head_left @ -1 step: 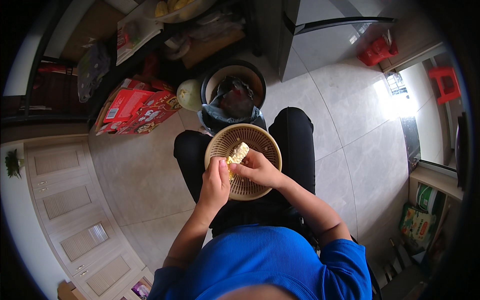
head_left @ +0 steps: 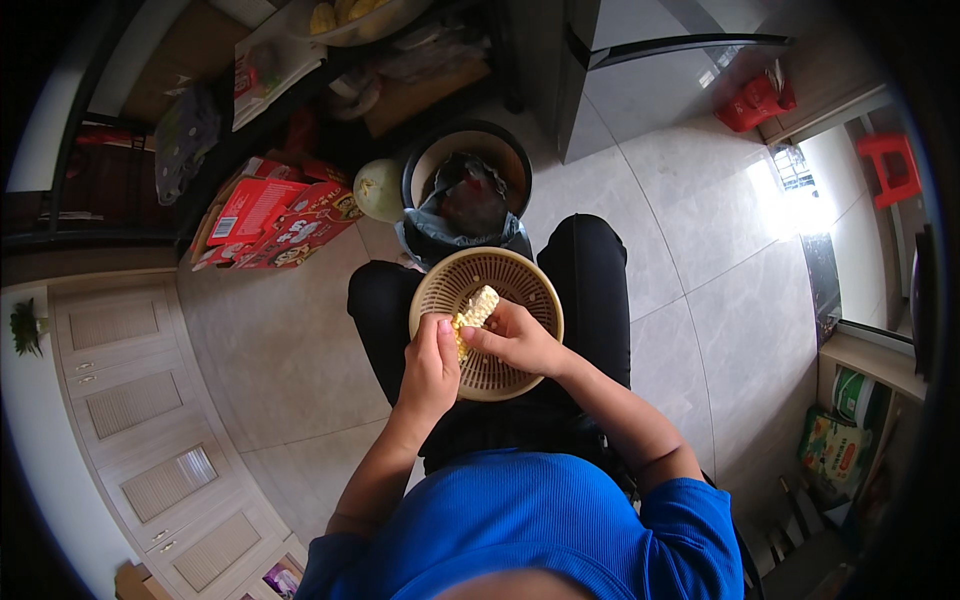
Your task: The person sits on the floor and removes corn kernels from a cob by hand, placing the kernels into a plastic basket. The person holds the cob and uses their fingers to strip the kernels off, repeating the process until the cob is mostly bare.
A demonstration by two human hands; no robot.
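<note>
A round beige plastic basket with a slotted wall [head_left: 525, 285] is seen resting on the lap of a seated person in black trousers and a blue shirt, and all other places are given from this basket. Over its near left part, a pale yellow corn cob [head_left: 475, 310] is held between both hands, tilted with its far end pointing toward the middle of the basket. The left hand [head_left: 432, 365] is closed around the near end of the cob at the left rim of the basket, with the thumb laid on the kernels. The right hand [head_left: 518, 340] is placed over the near half of the basket, its fingers curled and its thumb and fingertips pressed on the side of the cob. Whether loose kernels lie in the basket cannot be told. Just beyond the basket, a black round bin lined with a grey bag [head_left: 465, 195] is standing on the pale tiled floor [head_left: 680, 280], and dark waste is seen inside it. To the left of this bin, a pale green round melon [head_left: 380, 190] is lying, and further left a red printed cardboard box [head_left: 280, 225] is set on the floor. Far to the upper right of the basket, a small red plastic stool [head_left: 895, 165] is seen.
</note>
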